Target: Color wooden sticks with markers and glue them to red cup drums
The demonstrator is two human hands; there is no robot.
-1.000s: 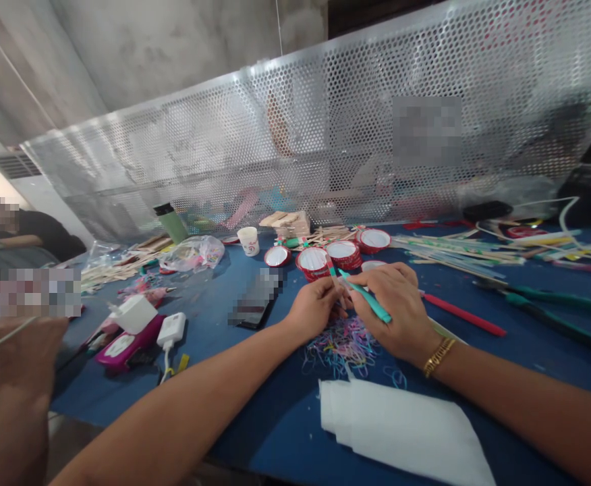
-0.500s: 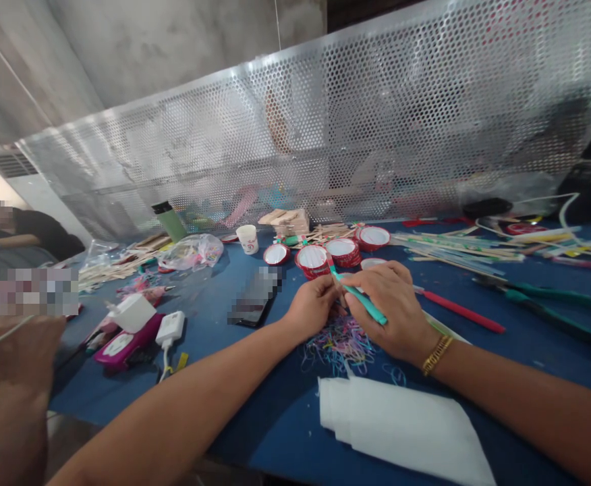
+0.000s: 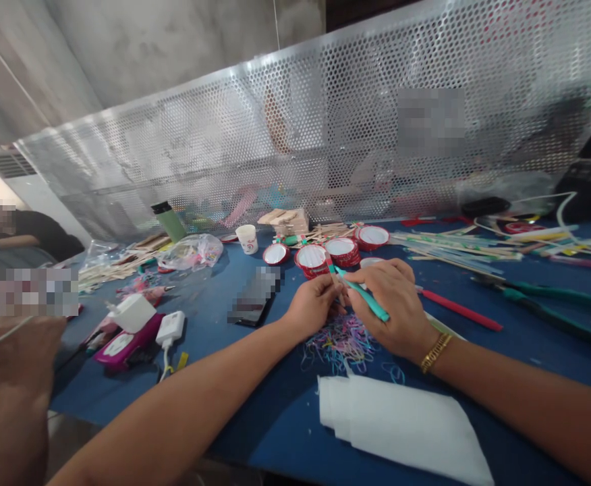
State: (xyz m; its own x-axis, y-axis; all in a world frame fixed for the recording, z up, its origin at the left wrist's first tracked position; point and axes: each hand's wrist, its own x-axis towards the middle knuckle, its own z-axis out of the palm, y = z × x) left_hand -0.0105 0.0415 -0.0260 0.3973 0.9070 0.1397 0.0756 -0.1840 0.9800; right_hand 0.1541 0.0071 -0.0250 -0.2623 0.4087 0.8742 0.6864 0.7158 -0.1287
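Note:
My left hand (image 3: 313,305) and my right hand (image 3: 391,307) meet above a heap of thin coloured rubber bands (image 3: 343,341) on the blue table (image 3: 275,405). The right hand is closed round a teal stick (image 3: 363,295) that slants up to the left. The left hand pinches the stick's upper end, where a small red piece shows; what else it holds is too small to make out. A gold bracelet (image 3: 434,352) sits on my right wrist.
Red round tins with white lids (image 3: 343,251) stand just behind my hands. A folded white cloth (image 3: 401,425) lies in front, a phone (image 3: 255,297) to the left, coloured sticks (image 3: 457,248) and pliers (image 3: 543,297) to the right. Another person's hand (image 3: 17,351) works at far left. A perforated metal screen (image 3: 326,135) backs the table.
My hands stay together over the rubber bands; the teal stick has only shifted slightly. The other person's hand at far left barely moved.

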